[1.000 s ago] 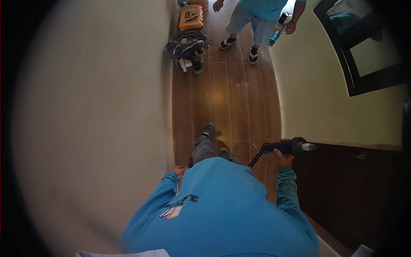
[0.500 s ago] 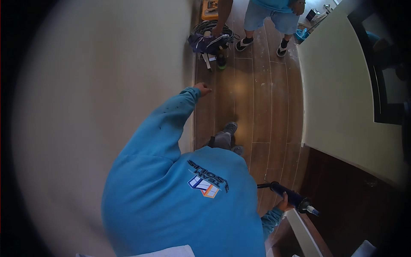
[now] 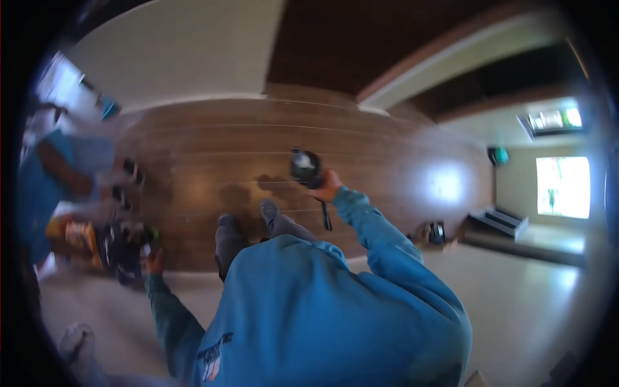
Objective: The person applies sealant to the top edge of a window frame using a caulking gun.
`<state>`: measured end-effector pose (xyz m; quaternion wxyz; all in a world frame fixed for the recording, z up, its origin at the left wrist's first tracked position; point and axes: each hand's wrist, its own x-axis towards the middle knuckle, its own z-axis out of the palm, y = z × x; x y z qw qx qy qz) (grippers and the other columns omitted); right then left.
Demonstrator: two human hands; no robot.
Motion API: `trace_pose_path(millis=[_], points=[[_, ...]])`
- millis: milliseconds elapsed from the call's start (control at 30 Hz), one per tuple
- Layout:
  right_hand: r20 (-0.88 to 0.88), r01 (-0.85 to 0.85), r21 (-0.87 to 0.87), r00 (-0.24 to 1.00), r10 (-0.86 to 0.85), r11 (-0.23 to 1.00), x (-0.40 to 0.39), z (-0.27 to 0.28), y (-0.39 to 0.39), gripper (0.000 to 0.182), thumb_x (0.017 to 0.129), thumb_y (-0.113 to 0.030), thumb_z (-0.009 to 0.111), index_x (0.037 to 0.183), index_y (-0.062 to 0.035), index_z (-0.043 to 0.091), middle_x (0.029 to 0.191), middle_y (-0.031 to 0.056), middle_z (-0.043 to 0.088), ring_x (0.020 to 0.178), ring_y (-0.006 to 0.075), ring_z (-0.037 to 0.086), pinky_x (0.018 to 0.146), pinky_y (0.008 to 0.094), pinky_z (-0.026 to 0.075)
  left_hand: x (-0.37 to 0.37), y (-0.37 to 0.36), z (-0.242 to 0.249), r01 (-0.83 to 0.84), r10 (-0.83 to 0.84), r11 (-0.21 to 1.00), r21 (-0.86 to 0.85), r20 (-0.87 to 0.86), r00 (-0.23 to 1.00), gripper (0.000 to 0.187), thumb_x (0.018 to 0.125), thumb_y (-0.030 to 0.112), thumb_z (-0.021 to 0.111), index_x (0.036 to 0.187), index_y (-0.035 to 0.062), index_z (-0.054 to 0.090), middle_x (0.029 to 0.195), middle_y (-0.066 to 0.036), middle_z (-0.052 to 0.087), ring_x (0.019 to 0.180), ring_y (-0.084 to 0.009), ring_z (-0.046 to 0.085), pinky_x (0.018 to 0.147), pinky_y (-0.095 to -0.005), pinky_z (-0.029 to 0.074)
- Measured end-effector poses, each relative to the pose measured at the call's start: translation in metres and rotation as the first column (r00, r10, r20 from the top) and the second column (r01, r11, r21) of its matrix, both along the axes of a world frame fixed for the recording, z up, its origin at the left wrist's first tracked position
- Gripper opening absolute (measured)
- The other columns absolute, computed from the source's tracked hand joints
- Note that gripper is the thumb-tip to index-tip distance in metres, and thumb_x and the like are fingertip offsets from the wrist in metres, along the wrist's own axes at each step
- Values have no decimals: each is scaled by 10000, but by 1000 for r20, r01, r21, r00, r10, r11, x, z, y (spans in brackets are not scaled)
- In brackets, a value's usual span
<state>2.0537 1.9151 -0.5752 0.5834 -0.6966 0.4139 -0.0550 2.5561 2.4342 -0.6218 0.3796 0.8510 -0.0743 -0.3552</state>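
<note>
My right hand [image 3: 329, 186] is closed round the dark barrel of a caulking gun [image 3: 305, 169], held out over the wood floor. The barrel is seen nearly end-on, and its thin black rear part hangs below the hand. At the left, my left hand [image 3: 154, 261] is held low by the wall, and its fingers are smeared by motion. In the picture it lies next to a dark bundle of cable and cloth [image 3: 122, 251]; whether they touch does not show.
Another person in a blue shirt [image 3: 42, 187] bends at the left, near an orange case [image 3: 72, 237]. Dark items [image 3: 433, 233] lie by the wall at the right. Farther right are a grey stepped object [image 3: 500, 222], a teal object [image 3: 500, 155] and a bright window [image 3: 563, 186].
The view has swung to the right, bringing the window end of the room into sight. The caulking gun is now in front of my body. The other person now bends lower.
</note>
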Motion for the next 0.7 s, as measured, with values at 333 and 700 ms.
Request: trace_pose_path(millis=[333, 700], points=[[314, -187, -256, 912, 265, 948, 109, 84, 98, 661, 546, -142, 782, 1166, -57, 569, 955, 152, 663, 928, 313, 641, 845, 371, 499, 52, 83, 2, 372, -378, 893, -251, 28, 925, 299, 852, 272, 633, 1046, 45, 606, 865, -81, 611, 738, -198, 587, 686, -323, 504], [337, -288, -281, 863, 376, 915, 221, 68, 169, 623, 488, -122, 791, 1076, -91, 587, 947, 135, 646, 929, 329, 624, 827, 401, 479, 10, 27, 18, 672, -652, 710, -210, 165, 740, 450, 823, 334, 646, 1146, 34, 556, 1026, -129, 591, 878, -251, 587, 790, -355, 486]])
